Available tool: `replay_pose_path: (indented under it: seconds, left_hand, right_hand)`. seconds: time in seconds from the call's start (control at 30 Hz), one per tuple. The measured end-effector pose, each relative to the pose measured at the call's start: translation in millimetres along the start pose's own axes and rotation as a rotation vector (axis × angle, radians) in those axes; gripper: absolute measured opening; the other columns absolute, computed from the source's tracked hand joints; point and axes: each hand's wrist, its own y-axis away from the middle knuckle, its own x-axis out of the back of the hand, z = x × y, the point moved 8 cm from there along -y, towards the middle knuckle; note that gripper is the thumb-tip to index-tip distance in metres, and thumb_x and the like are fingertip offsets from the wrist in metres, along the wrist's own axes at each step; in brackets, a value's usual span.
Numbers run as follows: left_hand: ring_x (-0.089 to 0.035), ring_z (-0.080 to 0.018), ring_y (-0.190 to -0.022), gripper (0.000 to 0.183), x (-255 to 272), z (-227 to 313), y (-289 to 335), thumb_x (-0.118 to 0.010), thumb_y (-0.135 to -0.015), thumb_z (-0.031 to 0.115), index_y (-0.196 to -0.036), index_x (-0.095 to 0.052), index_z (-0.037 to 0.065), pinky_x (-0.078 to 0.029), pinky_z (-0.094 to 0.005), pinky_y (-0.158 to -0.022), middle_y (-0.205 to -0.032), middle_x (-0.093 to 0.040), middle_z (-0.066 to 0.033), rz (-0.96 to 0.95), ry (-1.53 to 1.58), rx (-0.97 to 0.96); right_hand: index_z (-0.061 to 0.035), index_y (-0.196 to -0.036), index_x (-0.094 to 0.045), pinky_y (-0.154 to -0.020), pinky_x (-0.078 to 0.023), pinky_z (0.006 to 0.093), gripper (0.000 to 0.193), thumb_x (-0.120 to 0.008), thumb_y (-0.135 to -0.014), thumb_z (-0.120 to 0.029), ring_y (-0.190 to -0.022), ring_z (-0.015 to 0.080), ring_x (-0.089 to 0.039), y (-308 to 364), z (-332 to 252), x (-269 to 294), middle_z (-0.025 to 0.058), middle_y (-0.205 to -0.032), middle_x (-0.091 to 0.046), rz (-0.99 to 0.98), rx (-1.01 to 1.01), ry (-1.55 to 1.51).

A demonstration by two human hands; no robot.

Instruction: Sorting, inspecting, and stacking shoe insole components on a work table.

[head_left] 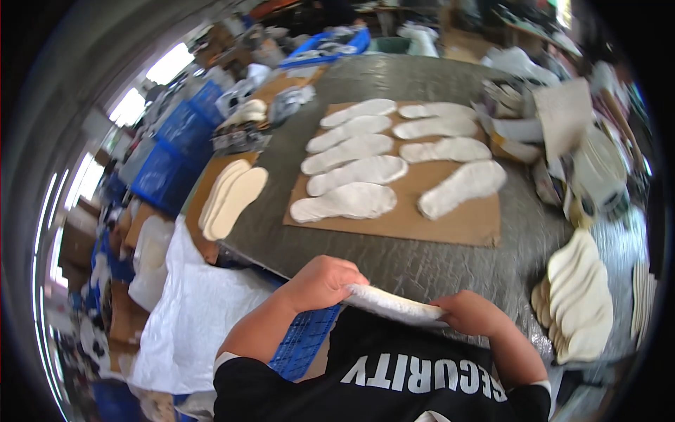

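A white, fluffy insole (pixel 394 304) is held edge-on near my body, just over the table's near edge. My left hand (pixel 325 283) grips one end with fingers closed, and my right hand (pixel 472 311) pinches the other. Beyond them, several white insoles (pixel 357 176) lie in two columns on a flat cardboard sheet (pixel 394 226). The nearest one in the right column (pixel 463 188) lies at a slant.
Overlapping cream insoles (pixel 580 299) are heaped at the right of the table (pixel 337 243). A few flat cream insoles (pixel 239 202) rest on cardboard at the left. Blue crates (pixel 166 174) and a white sack (pixel 179 323) stand left; a whitish container (pixel 598 169) and boxes crowd the right.
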Motion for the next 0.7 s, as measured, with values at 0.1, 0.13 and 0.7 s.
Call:
replay_pose_path:
  seconds: [0.1,0.13,0.7]
  left_hand:
    - [-0.065,-0.0233,-0.077,0.021,8.3,-46.6,44.0,-0.064,-0.072,-0.004,-0.091,-0.071,0.001,-0.050,-0.0322,-0.067,-0.083,-0.067,-0.0127,0.115,0.351,0.314]
    - [-0.065,-0.0226,-0.075,0.021,23.1,-59.6,56.9,-0.064,-0.071,-0.004,-0.090,-0.071,0.001,-0.050,-0.0324,-0.068,-0.082,-0.068,-0.0117,0.179,0.322,0.385]
    - [-0.063,-0.0297,-0.102,0.035,140.6,-332.8,276.6,-0.067,-0.088,0.023,-0.113,-0.063,-0.001,-0.049,-0.0419,-0.088,-0.112,-0.066,-0.0157,0.493,-0.565,1.696]
  right_hand:
    - [-0.0009,-0.129,-0.052,-0.086,-0.050,0.0401,0.046,-0.065,-0.086,-0.010,-0.100,0.0357,-0.064,-28.1,-1.3,12.4,0.0247,-0.109,-0.065,0.067,0.103,-0.237]
    - [0.0003,-0.128,-0.052,-0.084,-0.050,0.0370,0.042,-0.063,-0.088,-0.008,-0.096,0.0316,-0.066,-33.1,1.0,26.7,0.0227,-0.107,-0.066,0.258,0.162,-0.435]
    - [0.0058,-0.112,-0.058,-0.081,-0.054,0.0310,0.021,-0.057,-0.092,0.001,-0.086,0.0188,-0.068,16.6,115.9,-19.1,0.0140,-0.095,-0.070,0.748,-0.275,-1.020]
